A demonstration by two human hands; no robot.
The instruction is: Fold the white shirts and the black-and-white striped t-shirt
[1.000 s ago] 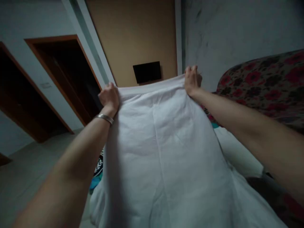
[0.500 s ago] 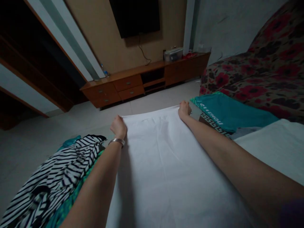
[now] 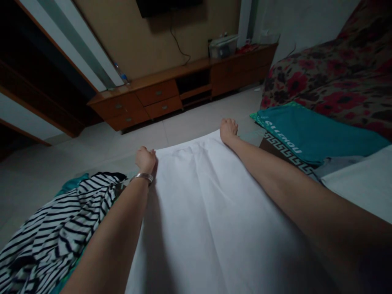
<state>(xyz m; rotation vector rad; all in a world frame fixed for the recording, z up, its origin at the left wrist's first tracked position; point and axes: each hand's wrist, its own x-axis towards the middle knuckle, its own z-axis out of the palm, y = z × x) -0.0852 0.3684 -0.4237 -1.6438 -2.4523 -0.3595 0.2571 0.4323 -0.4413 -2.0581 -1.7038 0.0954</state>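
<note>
The white cloth (image 3: 190, 212) looked like smooth, matt woven fabric, softly creased near its far edge. Thin, shiny metal showed in the bangle (image 3: 143, 177) at the left wrist. The striped garment (image 3: 70, 216) was soft, rumpled cloth; the teal garment (image 3: 321, 130) was flat, dull fabric with pale printed lettering. Patterned textile covered the sofa (image 3: 324, 81). The cabinet (image 3: 130, 108) appeared to be brown wood with a slight sheen, carrying a clear plastic box (image 3: 223, 47) toward its top's right corner. Pale, smooth tiles formed the floor (image 3: 190, 120), faintly glossy.
</note>
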